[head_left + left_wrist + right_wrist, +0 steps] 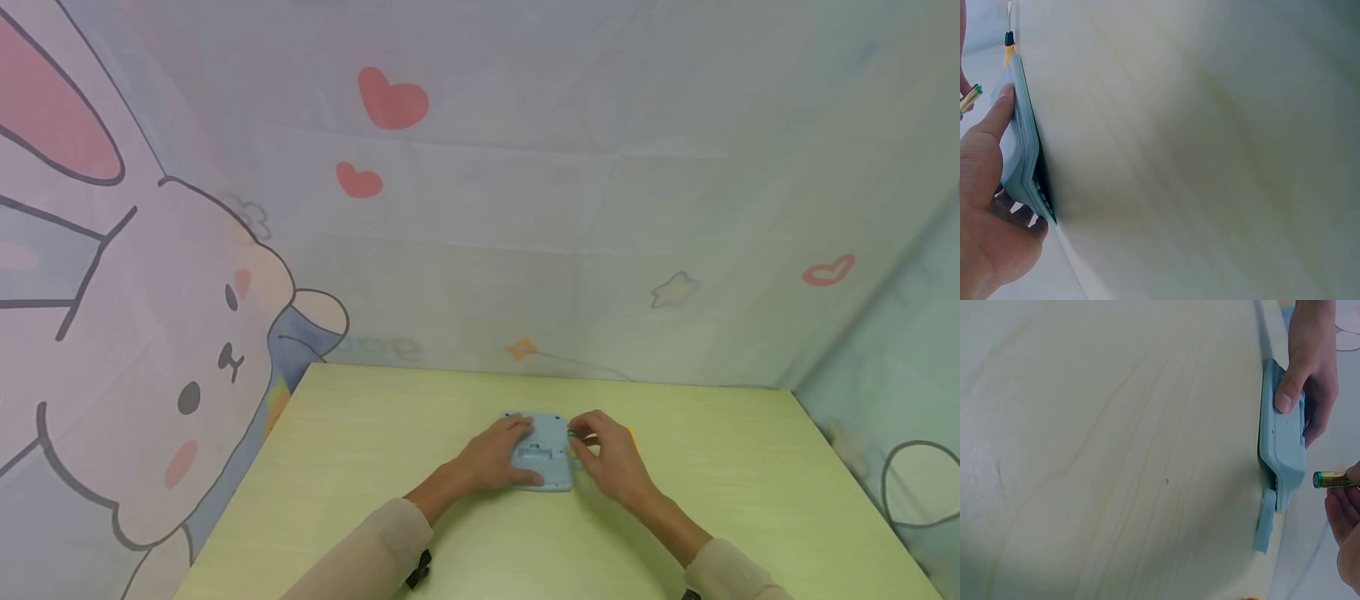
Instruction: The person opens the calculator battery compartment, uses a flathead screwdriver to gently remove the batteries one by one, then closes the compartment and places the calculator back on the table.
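A light blue calculator (553,429) lies back side up on the table, with a battery compartment (536,454) exposed in its back. My left hand (496,454) holds it from the left, thumb on the near part and fingers toward the far edge; the left wrist view shows the thumb (999,112) pressed on the casing. Just right of the calculator, my right hand (613,457) pinches a small green and gold battery (1333,479) between thumb and fingers. In the right wrist view the battery is apart from the casing, one end facing it.
A screwdriver (1009,42) with a yellow and black handle lies beyond the calculator in the left wrist view. Beside the calculator is a small light blue piece (1264,522). A printed cloth (480,208) hangs behind the pale wooden table (375,425).
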The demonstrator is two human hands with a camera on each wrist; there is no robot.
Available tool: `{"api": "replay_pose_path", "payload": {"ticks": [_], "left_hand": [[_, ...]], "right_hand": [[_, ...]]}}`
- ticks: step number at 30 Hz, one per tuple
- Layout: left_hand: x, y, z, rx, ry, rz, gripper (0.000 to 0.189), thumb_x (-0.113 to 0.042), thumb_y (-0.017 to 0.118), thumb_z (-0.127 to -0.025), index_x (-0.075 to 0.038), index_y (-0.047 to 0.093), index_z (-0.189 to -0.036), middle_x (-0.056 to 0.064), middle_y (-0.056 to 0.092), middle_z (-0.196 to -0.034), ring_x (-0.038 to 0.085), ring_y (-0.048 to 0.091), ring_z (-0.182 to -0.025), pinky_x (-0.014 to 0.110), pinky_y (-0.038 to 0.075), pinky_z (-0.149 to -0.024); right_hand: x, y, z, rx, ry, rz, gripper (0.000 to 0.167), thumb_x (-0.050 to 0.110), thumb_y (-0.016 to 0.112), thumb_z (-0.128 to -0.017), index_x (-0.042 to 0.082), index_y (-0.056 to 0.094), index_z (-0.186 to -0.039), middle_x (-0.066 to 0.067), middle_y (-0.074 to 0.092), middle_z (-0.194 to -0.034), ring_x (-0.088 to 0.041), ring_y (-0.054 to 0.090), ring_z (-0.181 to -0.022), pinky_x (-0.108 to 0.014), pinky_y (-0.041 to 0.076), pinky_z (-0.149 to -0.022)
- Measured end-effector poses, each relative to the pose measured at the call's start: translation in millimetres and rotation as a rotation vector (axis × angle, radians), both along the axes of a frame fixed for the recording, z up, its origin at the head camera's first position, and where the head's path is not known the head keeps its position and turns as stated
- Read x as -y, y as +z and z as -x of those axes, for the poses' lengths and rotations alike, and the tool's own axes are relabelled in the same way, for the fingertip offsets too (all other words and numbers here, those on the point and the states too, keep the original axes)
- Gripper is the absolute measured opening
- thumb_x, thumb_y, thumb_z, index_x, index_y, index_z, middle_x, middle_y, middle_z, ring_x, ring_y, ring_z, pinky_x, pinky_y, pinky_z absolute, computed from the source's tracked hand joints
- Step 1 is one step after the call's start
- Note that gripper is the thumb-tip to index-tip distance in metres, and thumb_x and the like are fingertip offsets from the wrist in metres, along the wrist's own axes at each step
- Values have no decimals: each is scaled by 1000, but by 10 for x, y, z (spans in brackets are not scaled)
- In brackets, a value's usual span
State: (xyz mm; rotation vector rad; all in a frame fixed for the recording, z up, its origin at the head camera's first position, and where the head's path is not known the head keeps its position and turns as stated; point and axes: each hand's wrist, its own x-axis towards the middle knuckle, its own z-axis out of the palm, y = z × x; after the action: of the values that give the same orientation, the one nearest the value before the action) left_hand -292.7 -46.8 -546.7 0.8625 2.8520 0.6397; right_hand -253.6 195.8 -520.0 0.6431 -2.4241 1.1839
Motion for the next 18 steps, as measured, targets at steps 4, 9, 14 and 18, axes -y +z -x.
{"api": "replay_pose_path", "payload": {"ticks": [4,9,14,18], "left_hand": [[1,-3,2,-5,-1,2,95,-65,79,-87,-11,48,-159,7,40,-167,26,37,-154,42,39,-120],[7,1,0,-2,-3,13,95,-65,78,-88,-12,47,-160,6,39,-168,25,36,-155,42,38,-120],[16,34,-20,-1,-7,8,94,-64,79,-88,-11,47,-160,8,40,-168,26,36,-155,43,39,-120],[20,60,-27,-1,-11,25,94,-64,78,-89,-11,46,-161,7,39,-168,26,35,-155,43,39,-120]], "right_hand": [[-11,-28,9,-2,-24,4,23,-11,76,-89,2,70,-107,-5,72,-103,-22,72,-93,-31,63,-79],[-32,-41,1,25,-44,19,23,-11,76,-90,2,71,-108,-5,73,-102,-22,72,-92,-31,63,-79],[-53,-48,-5,38,-62,31,20,-10,77,-90,1,71,-106,-6,73,-100,-23,72,-91,-32,63,-78],[-72,-64,2,52,-74,31,18,-7,78,-91,3,72,-104,-4,74,-98,-21,72,-90,-30,63,-77]]}}
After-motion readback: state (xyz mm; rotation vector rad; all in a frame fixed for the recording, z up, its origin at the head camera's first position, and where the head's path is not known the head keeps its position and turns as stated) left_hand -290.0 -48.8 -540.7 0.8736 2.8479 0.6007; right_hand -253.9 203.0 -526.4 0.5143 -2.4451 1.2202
